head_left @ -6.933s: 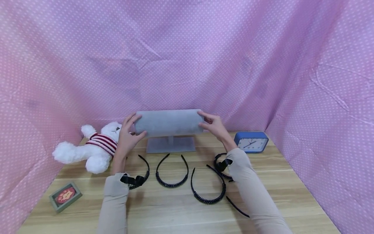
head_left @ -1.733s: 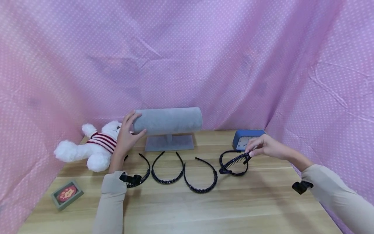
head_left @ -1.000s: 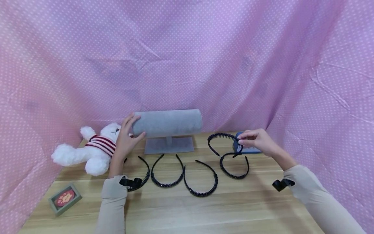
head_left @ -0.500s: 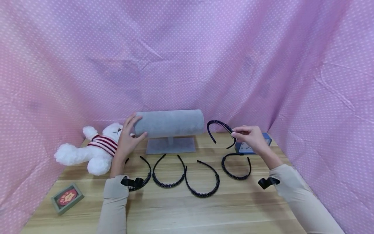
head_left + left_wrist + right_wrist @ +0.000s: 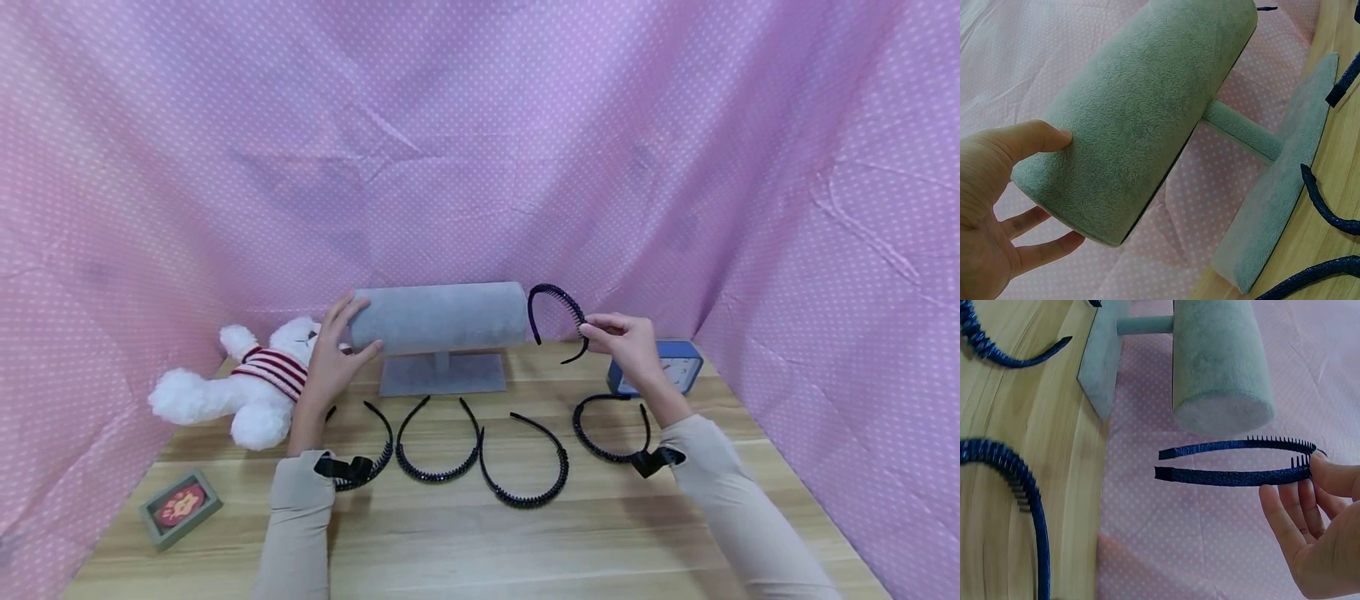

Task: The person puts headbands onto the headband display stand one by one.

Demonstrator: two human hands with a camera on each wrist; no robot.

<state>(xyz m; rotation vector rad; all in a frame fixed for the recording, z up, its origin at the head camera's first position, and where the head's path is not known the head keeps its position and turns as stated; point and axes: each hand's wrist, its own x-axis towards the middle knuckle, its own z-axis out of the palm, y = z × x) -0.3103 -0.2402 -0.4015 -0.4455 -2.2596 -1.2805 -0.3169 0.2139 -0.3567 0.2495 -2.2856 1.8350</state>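
A grey plush display stand point(image 5: 438, 318) with a horizontal roll stands at the back of the table. My left hand point(image 5: 330, 360) grips the roll's left end, thumb on one side and fingers at the other; the left wrist view shows the thumb point(image 5: 1041, 137) on the plush. Just off the roll's right end, my right hand point(image 5: 632, 346) pinches a black toothed headband point(image 5: 557, 291) by one side. The headband is in the air, its two tips pointing down. In the right wrist view those tips of the headband point(image 5: 1229, 478) are beside the roll's round end face.
Several black headbands lie in a row before the stand, among them one in the middle point(image 5: 438, 477), one further right point(image 5: 527, 502) and one by my right wrist point(image 5: 600, 452). A white teddy bear point(image 5: 258, 421) and small frame point(image 5: 180, 507) are left, a blue clock point(image 5: 678, 371) right.
My right hand has let go of the roll's right end, picked up a headband at the table's right, and carried it up and left to that end. My left hand has kept its grip.
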